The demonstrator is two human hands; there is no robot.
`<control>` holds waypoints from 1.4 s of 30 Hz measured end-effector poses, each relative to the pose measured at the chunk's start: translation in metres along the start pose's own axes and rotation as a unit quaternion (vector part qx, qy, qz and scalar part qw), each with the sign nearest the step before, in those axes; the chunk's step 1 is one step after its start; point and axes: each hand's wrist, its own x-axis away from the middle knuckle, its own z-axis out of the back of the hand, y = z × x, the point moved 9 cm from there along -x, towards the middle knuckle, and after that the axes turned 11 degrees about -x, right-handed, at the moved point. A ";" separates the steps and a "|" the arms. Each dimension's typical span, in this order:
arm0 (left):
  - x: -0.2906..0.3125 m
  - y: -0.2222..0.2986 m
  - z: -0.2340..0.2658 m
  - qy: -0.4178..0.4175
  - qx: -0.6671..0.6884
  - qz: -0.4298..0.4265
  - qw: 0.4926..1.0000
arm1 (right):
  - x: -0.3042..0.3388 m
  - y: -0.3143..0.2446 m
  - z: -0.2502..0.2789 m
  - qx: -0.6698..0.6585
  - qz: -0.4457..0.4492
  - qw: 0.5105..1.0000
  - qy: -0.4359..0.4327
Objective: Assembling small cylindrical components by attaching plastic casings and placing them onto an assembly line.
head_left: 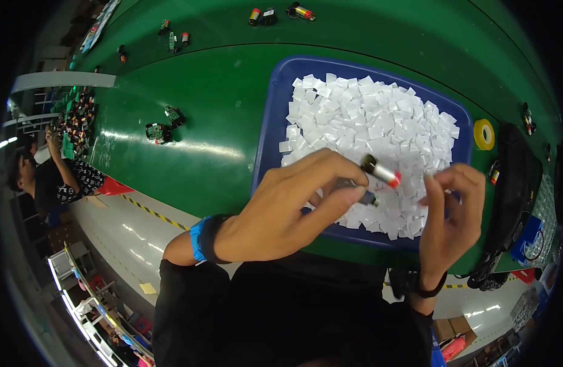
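A: Where is the battery?

B: The battery (pixel 382 172) is above the blue tray (pixel 266 140), just beyond the left hand's (pixel 284 205) index fingertip.

A: Its bearing?

B: Long axis slantwise. The dark end lies at the left fingers; the red end points to the person's right and somewhat back toward the body, on the side of the right hand (pixel 456 205).

A: State of each grip?

B: Left grip closed, thumb against fingers, on a dark block (pixel 369 199) just below the battery, its free end also facing right. Right grip: thumb and index finger near each other; owing to blur, I cannot tell whether anything is between them.

A: Surroundings?

B: White squares (pixel 361 116) heaped in the tray. The tray is on the green desk (pixel 214 101), a yellow tape roll (pixel 479 136) just right of it, two circuit boards (pixel 158 133) well apart to the left.
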 end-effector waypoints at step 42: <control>-0.027 -0.049 -0.078 -0.138 0.293 0.152 0.934 | 0.026 0.002 -0.022 -0.044 0.193 0.961 -0.195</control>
